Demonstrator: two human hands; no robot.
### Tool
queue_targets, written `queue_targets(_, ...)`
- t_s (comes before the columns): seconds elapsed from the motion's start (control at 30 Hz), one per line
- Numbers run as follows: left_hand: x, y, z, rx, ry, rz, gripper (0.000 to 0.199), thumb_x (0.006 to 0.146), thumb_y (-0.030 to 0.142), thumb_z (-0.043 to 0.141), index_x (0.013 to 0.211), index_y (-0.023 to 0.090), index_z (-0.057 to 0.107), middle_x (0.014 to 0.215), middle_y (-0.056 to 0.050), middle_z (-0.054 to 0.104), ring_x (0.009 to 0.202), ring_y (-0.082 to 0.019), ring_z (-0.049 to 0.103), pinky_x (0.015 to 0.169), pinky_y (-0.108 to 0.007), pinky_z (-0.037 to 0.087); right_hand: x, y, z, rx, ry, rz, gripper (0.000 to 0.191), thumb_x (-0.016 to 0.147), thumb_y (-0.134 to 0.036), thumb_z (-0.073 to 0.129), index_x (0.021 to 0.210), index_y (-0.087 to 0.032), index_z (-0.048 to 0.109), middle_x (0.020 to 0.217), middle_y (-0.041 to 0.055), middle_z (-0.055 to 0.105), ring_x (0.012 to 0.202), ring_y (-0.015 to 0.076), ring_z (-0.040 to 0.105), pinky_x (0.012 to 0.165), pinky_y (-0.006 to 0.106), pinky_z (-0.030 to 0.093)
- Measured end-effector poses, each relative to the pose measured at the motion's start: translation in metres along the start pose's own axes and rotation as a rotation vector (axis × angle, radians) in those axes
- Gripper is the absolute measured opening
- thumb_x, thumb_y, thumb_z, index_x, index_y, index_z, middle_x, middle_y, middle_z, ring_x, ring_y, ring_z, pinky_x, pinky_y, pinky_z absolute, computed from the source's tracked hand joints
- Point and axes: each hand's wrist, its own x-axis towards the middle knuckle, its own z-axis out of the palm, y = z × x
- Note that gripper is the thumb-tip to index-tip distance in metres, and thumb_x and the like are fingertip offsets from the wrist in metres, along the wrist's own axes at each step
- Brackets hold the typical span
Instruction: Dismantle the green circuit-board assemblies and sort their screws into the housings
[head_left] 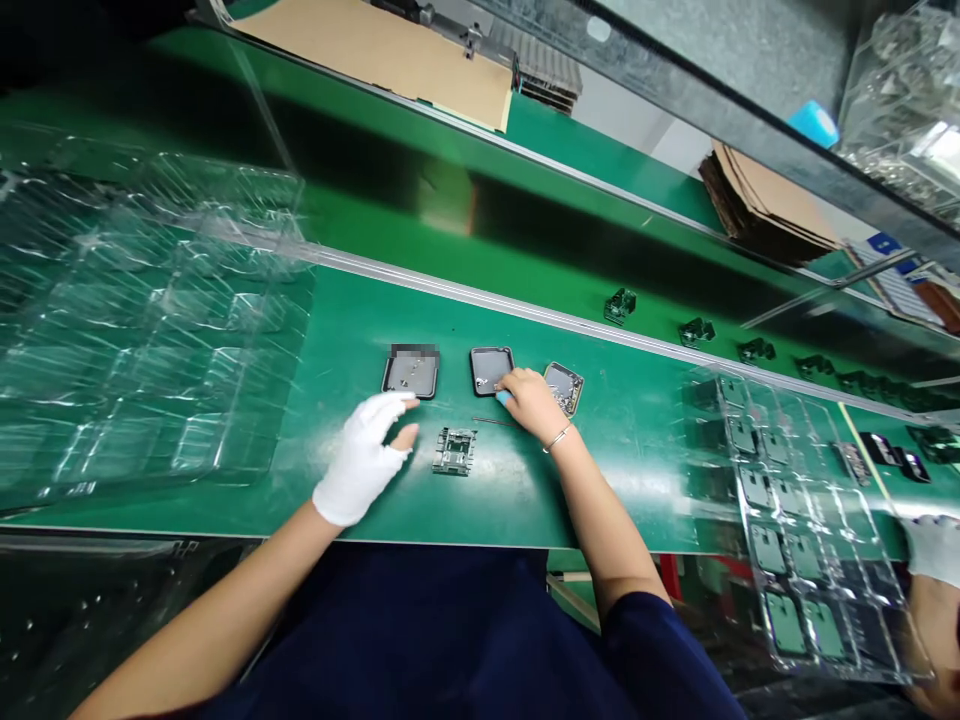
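My left hand (364, 455), in a white glove with bare thumb and fingertip, is above the green bench with thumb and fingers apart and nothing between them. Just ahead of it lies a shallow square tray (411, 372) with a few small parts. My right hand (531, 402), with a blue cover on one finger, dips its fingers into the near corner of a second dark-rimmed tray (491, 366). Its fingertips are drawn together; whatever they pinch is too small to make out. Right of it sits a third small tray (564, 386) of shiny parts. A metal frame-like piece (454, 452) and a thin dark rod (495, 421) lie between my hands.
Stacked clear plastic trays (150, 330) cover the bench at left. At right, another clear blister tray (799, 530) holds several green plates. Small green assemblies (697, 331) line the rear ledge. Another person's gloved hand (934, 548) is at the far right edge.
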Motion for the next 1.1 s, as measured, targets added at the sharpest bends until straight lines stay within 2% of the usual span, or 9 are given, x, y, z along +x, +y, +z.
queue_targets(0.13, 0.021, -0.019, -0.003, 0.249, -0.065, 0.063, 0.035, 0.084, 0.03, 0.051, 0.113, 0.014, 0.061, 0.128, -0.018, 0.058, 0.121, -0.035, 0.052, 0.102, -0.053, 0.042, 0.001, 0.008, -0.009, 0.055, 0.032, 0.028, 0.024, 0.089, -0.009, 0.048, 0.104, -0.013, 0.066, 0.104, 0.0096, 0.067, 0.098, 0.0178, 0.059, 0.088, 0.027, 0.041)
queue_targets(0.3, 0.03, -0.025, 0.01, 0.246, -0.139, 0.112, 0.039, 0.084, 0.032, 0.05, 0.118, 0.014, 0.059, 0.132, -0.018, 0.056, 0.124, -0.035, 0.05, 0.102, -0.052, 0.043, 0.021, 0.006, -0.017, -0.113, -0.092, 0.0, 0.026, 0.085, -0.006, 0.049, 0.098, -0.015, 0.069, 0.102, 0.0106, 0.068, 0.096, 0.0212, 0.061, 0.084, 0.03, 0.04)
queue_targets(0.5, 0.025, -0.015, 0.006, 0.251, -0.033, 0.129, 0.035, 0.083, 0.027, 0.052, 0.115, 0.015, 0.059, 0.133, -0.018, 0.054, 0.124, -0.034, 0.05, 0.101, -0.052, 0.044, 0.045, -0.004, -0.012, -0.113, -0.128, -0.082, 0.023, 0.083, -0.008, 0.052, 0.097, -0.017, 0.068, 0.103, 0.0089, 0.068, 0.098, 0.0212, 0.06, 0.081, 0.029, 0.039)
queue_targets(0.63, 0.014, -0.005, -0.002, 0.165, 0.036, 0.154, 0.03, 0.086, 0.027, 0.05, 0.112, 0.016, 0.06, 0.128, -0.016, 0.059, 0.119, -0.029, 0.055, 0.1, -0.047, 0.046, 0.047, -0.004, -0.012, -0.098, -0.107, -0.08, 0.02, 0.084, -0.008, 0.051, 0.091, -0.016, 0.067, 0.099, 0.0097, 0.068, 0.096, 0.0213, 0.06, 0.081, 0.03, 0.039)
queue_targets(0.7, 0.007, 0.004, -0.006, 0.078, 0.035, 0.133, 0.028, 0.088, 0.029, 0.049, 0.11, 0.016, 0.061, 0.124, -0.014, 0.062, 0.114, -0.027, 0.058, 0.098, -0.044, 0.048, 0.038, -0.006, -0.016, -0.096, -0.058, -0.036, 0.021, 0.086, -0.009, 0.047, 0.094, -0.014, 0.065, 0.099, 0.0115, 0.066, 0.095, 0.0221, 0.059, 0.082, 0.032, 0.04)
queue_targets(0.77, 0.002, 0.015, -0.009, -0.007, 0.005, 0.079, 0.026, 0.09, 0.031, 0.048, 0.105, 0.018, 0.064, 0.114, -0.011, 0.066, 0.105, -0.024, 0.063, 0.094, -0.04, 0.051, 0.022, -0.013, -0.021, -0.005, 0.066, -0.014, 0.02, 0.09, -0.013, 0.043, 0.096, -0.014, 0.063, 0.097, 0.011, 0.064, 0.094, 0.0216, 0.058, 0.082, 0.033, 0.042)
queue_targets(0.87, 0.0, 0.035, -0.014, -0.155, -0.105, 0.0, 0.028, 0.092, 0.035, 0.046, 0.096, 0.019, 0.068, 0.096, -0.005, 0.07, 0.088, -0.02, 0.066, 0.08, -0.031, 0.054, -0.01, -0.036, -0.024, 0.315, 0.26, -0.203, 0.017, 0.093, -0.019, 0.044, 0.09, -0.019, 0.061, 0.091, 0.0063, 0.063, 0.09, 0.0184, 0.058, 0.082, 0.031, 0.045)
queue_targets(0.97, 0.004, 0.05, -0.014, -0.31, -0.218, -0.049, 0.033, 0.092, 0.041, 0.046, 0.082, 0.02, 0.069, 0.081, -0.002, 0.07, 0.075, -0.017, 0.065, 0.069, -0.027, 0.053, -0.04, -0.061, -0.015, 0.497, 0.313, -0.426, 0.015, 0.094, -0.023, 0.046, 0.09, -0.023, 0.061, 0.089, 0.0043, 0.064, 0.087, 0.0174, 0.058, 0.08, 0.032, 0.047)
queue_targets(1.1, 0.007, 0.058, -0.009, -0.46, -0.33, -0.099, 0.034, 0.09, 0.043, 0.048, 0.07, 0.02, 0.064, 0.07, 0.0, 0.066, 0.066, -0.016, 0.061, 0.066, -0.027, 0.051, -0.063, -0.078, 0.004, 0.496, 0.405, -0.381, 0.02, 0.095, -0.032, 0.045, 0.09, -0.026, 0.063, 0.084, 0.0041, 0.063, 0.081, 0.0175, 0.059, 0.075, 0.034, 0.047)
